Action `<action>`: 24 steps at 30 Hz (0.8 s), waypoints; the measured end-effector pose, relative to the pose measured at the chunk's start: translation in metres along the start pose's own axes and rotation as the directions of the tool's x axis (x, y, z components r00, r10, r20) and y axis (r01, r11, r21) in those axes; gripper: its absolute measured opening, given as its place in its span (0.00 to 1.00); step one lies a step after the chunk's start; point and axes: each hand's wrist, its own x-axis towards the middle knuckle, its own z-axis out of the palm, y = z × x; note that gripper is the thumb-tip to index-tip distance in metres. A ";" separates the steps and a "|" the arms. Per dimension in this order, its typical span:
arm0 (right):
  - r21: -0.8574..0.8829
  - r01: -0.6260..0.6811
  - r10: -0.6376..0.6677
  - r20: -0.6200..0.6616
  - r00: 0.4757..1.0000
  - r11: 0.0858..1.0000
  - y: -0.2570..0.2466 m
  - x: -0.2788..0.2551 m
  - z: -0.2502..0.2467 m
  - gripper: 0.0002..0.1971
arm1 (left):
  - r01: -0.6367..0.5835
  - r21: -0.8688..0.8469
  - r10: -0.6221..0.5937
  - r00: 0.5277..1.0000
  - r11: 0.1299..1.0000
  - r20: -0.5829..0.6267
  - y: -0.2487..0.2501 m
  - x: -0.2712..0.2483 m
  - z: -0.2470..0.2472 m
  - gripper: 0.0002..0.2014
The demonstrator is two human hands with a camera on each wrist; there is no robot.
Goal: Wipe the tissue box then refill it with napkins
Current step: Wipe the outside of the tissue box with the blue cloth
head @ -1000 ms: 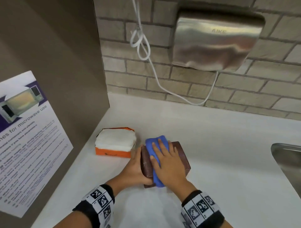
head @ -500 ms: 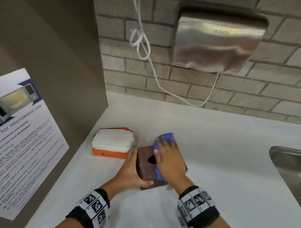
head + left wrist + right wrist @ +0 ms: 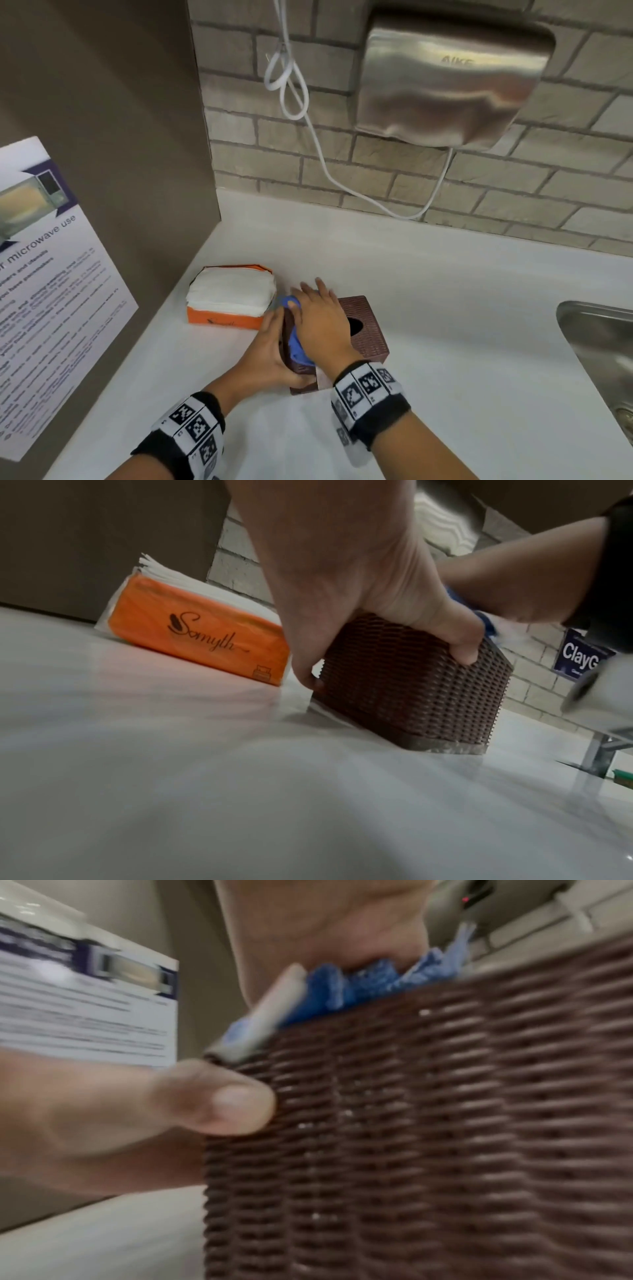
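Note:
A brown woven tissue box (image 3: 368, 334) (image 3: 404, 685) (image 3: 428, 1123) stands on the white counter, its oval top slot showing. My left hand (image 3: 270, 356) (image 3: 342, 588) grips its near-left corner, thumb on the front face, fingers down the left side. My right hand (image 3: 320, 318) lies flat on the left part of the top, fingers straight, and presses a blue cloth (image 3: 296, 337) (image 3: 359, 985) onto the box. An orange pack of white napkins (image 3: 229, 298) (image 3: 202, 631) lies just left of the box.
A brown side panel with a microwave notice (image 3: 51, 284) bounds the counter (image 3: 445, 342) on the left. The brick wall behind carries a steel hand dryer (image 3: 448, 85) and a looped white cord (image 3: 291, 89). A steel sink (image 3: 603, 356) sits at the right.
My right hand with the blue cloth has slid leftward across the box top, uncovering the slot. The left hand keeps its hold on the box.

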 end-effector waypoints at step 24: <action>-0.006 0.046 -0.046 0.029 0.999 0.999 0.024 -0.043 -0.001 0.29 | 0.066 -0.011 -0.065 0.995 0.998 0.077 0.001 0.005 -0.003 0.58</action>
